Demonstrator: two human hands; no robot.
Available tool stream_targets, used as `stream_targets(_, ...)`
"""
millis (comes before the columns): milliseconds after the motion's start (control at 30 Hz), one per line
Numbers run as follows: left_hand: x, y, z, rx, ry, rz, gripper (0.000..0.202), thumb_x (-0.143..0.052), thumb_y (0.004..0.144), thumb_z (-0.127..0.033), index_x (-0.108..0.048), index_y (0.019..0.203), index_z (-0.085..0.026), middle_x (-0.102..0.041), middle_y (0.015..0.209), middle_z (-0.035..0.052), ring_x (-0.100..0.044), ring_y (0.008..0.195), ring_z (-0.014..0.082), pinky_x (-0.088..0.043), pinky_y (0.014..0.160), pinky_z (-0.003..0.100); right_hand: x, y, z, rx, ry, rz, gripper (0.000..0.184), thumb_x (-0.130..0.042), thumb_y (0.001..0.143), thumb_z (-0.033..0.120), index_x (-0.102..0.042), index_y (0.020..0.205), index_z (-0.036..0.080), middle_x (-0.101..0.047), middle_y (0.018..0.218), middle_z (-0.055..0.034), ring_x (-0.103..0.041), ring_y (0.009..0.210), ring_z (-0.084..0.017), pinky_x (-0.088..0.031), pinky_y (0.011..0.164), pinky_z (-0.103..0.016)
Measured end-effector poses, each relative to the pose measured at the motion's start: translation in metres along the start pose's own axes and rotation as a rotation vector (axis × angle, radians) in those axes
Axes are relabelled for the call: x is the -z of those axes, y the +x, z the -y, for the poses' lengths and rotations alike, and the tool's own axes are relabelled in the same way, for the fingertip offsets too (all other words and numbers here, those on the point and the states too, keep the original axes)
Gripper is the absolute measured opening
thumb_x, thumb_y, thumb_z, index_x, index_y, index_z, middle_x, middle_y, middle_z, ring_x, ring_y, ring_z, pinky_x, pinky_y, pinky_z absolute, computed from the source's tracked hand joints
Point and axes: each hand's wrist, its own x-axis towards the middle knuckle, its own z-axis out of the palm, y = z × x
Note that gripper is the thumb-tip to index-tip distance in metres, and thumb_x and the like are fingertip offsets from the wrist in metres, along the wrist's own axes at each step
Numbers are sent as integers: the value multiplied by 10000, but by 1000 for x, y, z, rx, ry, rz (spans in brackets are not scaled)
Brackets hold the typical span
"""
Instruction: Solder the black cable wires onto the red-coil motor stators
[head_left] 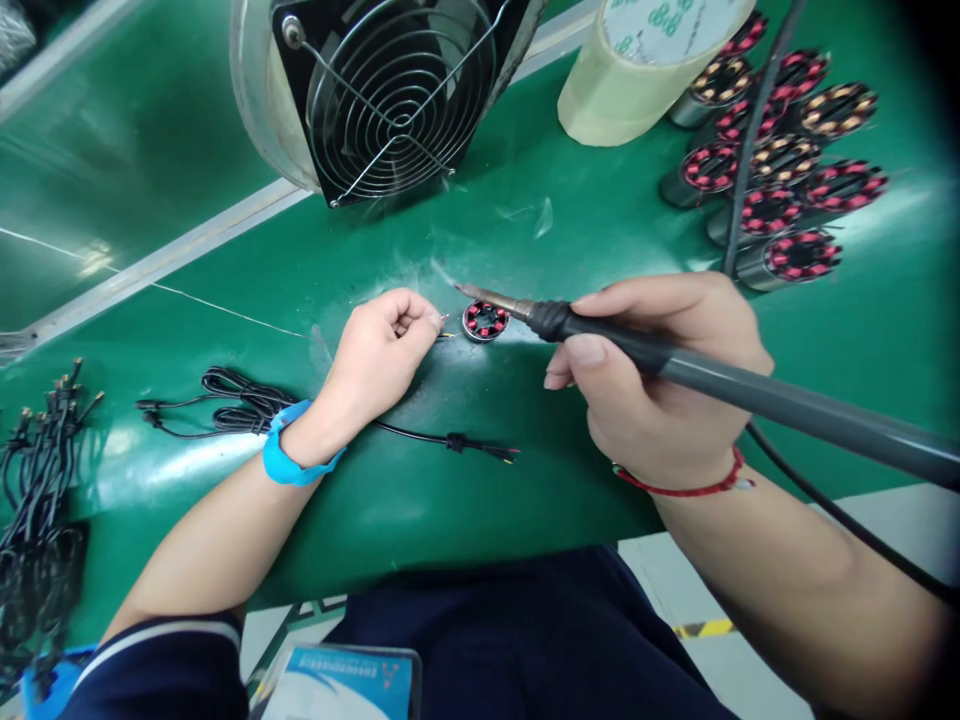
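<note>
My right hand (667, 370) grips a soldering iron (697, 375) like a pen. Its bare tip points left, just above a small round motor coil core (486, 321) with red windings, and thin smoke drifts around it. Close to the core's left side, the fingers of my left hand (390, 345) are pinched together on thin wires (447, 334), whose coloured ends stick out past the fingertips. A black cable (420, 434) with a small block on it lies below my left hand, its split ends toward the right. My palm hides where the pinched wires lead.
A fan with a wire guard (400, 120) stands at the back, beside a large tape roll (630, 80). Several wound cores (799, 257) stand at the right, behind the iron's cord. A coiled cable (247, 400) and a cable bundle (45, 470) lie on the left.
</note>
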Motion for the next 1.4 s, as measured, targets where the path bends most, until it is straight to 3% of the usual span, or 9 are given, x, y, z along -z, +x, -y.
stream_targets(200, 1, 2, -1, 1, 17, -10, 107, -580, 795, -185, -584, 692, -155, -511, 600, -38, -403, 532, 72, -300, 511, 230, -2, 3, -3, 101, -23, 102, 221, -660, 879, 282, -640, 1099, 279, -726, 997, -35, -730, 854, -192, -619, 775, -357)
stream_targets(300, 0, 1, -1, 9, 12, -13, 109, -583, 790, -197, -591, 689, -157, -510, 588, -38, -406, 522, 76, -298, 504, 232, -2, 9, 2, 37, -36, 210, 304, -618, 912, 293, -598, 1215, 298, -718, 1094, -28, -730, 825, -179, -620, 784, -362)
stream_targets(433, 1, 2, 1, 27, 26, -21, 104, -591, 787, -216, -604, 699, -161, -529, 589, -36, -418, 528, 85, -310, 513, 236, -2, 23, 10, -90, -89, 360, 287, -545, 946, 267, -581, 1228, 303, -730, 1004, 3, -730, 789, -170, -607, 750, -337)
stream_targets(600, 2, 4, 0, 16, 50, -24, 107, -585, 773, -228, -612, 695, -160, -573, 626, -27, -459, 570, 95, -354, 560, 240, -11, 39, 9, -97, -173, 519, 341, -585, 859, 199, -570, 1191, 276, -730, 1007, -23, -711, 941, -246, -572, 807, -390)
stream_targets(733, 2, 4, 1, 20, 31, -24, 111, -577, 767, -238, -607, 697, -157, -570, 626, -27, -456, 569, 92, -345, 558, 239, -25, 40, 1, -102, -177, 506, 443, -547, 817, 148, -520, 1248, 246, -717, 1094, -48, -685, 1005, -257, -531, 893, -439)
stream_targets(1033, 2, 4, 2, 24, 33, -16, 114, -579, 769, -248, -611, 707, -157, -572, 630, -27, -454, 575, 92, -340, 560, 240, -41, 31, -18, -70, -124, 487, 443, -473, 814, 123, -486, 1248, 211, -728, 951, -32, -686, 934, -204, -502, 910, -407)
stream_targets(1267, 4, 0, 0, -21, 19, -3, 100, -564, 776, -234, -602, 723, -159, -557, 647, -31, -444, 585, 87, -348, 574, 242, -42, 31, -21, -36, -116, 488, 445, -466, 810, 115, -477, 1247, 200, -715, 897, -29, -666, 888, -205, -504, 879, -396)
stream_targets(1400, 4, -3, 2, -50, -70, -28, 58, -526, 770, -158, -570, 805, -173, -526, 664, -44, -424, 559, 78, -338, 543, 234, -36, 27, -16, -7, -108, 393, 480, -502, 794, 121, -468, 1257, 246, -692, 953, -20, -639, 890, -188, -500, 889, -378)
